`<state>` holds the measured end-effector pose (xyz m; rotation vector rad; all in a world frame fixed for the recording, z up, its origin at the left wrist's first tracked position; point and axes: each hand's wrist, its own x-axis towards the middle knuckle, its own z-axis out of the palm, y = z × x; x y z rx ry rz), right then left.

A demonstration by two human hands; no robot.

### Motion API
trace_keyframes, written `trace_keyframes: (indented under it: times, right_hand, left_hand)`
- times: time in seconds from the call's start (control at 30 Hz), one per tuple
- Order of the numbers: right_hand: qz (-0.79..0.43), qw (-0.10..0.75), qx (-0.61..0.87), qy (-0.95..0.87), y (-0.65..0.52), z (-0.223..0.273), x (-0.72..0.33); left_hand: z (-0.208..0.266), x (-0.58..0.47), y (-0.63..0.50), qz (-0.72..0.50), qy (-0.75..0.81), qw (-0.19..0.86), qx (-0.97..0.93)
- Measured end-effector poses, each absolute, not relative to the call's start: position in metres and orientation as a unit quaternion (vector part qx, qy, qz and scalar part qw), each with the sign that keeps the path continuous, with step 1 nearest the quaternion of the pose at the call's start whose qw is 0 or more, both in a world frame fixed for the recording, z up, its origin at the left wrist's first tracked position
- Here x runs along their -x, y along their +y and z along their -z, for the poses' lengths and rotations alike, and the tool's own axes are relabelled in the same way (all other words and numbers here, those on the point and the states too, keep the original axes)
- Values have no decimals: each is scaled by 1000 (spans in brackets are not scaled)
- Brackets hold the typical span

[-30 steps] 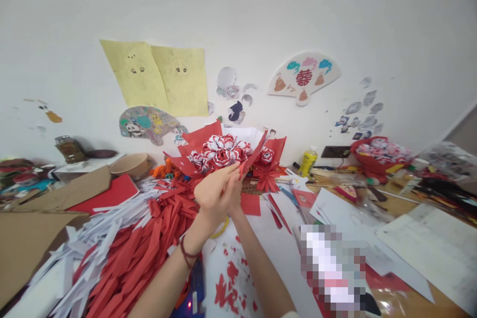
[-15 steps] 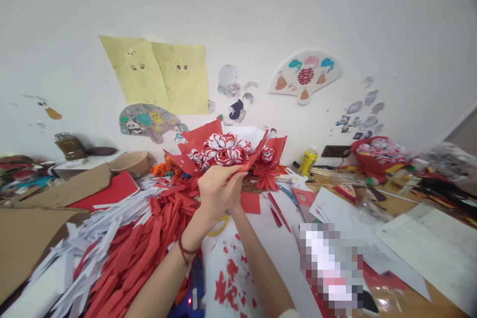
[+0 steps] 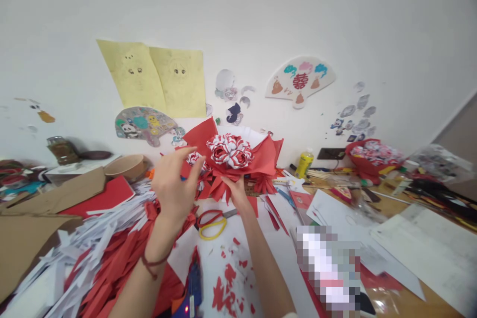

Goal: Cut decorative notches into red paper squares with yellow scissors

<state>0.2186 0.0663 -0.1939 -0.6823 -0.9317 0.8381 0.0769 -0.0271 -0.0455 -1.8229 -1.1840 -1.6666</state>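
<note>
A bouquet of red-and-white paper flowers (image 3: 231, 151) stands upright in folded red wrapping paper (image 3: 264, 156). My right hand (image 3: 235, 186) grips the bouquet from below, at its gathered red base. To its left, my left hand (image 3: 175, 176) is raised in the air with thumb and index finger apart and nothing between them. Behind that hand another small paper flower (image 3: 194, 158) shows in part. Scissors with red and yellow handles (image 3: 212, 223) lie on white paper below the hands.
Piles of red strips (image 3: 122, 263) and white strips (image 3: 93, 236) cover the left side. Red scraps (image 3: 227, 283) litter the white paper in front. A second bouquet (image 3: 376, 154), a yellow bottle (image 3: 304, 163) and loose sheets (image 3: 357, 223) are at right; a round bowl (image 3: 126, 166) sits at left.
My left hand has let go of the bouquet and moved left, its fingers opening. My right hand now holds the bouquet lower down, and the scissors have come into view.
</note>
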Motion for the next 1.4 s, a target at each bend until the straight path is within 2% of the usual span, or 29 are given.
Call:
trace_keyframes:
  times: [0.17, 0.33, 0.47, 0.57, 0.67, 1.1, 1.4]
  right_hand:
    - [-434, 747, 286, -415, 65, 197, -230]
    - [-453, 740, 290, -404, 65, 200, -236]
    - [-471, 729, 287, -405, 65, 202, -243]
    - [-493, 715, 281, -408, 64, 201, -251]
    - [-511, 704, 274, -411, 63, 202, -260]
    - [-521, 667, 286, -449, 45, 185, -292]
    - [-521, 656, 277, -471, 42, 178, -292]
  left_hand:
    - [29, -71, -4, 449, -593, 227, 628]
    - [25, -81, 7, 368, -644, 253, 621]
    - [20, -70, 12, 358, -564, 294, 683]
    - [16, -55, 15, 294, -494, 332, 748]
    - [12, -44, 16, 258, -453, 322, 790]
    - [-6, -43, 14, 237, -300, 284, 879]
    - [-10, -35, 4, 216, -206, 450, 842]
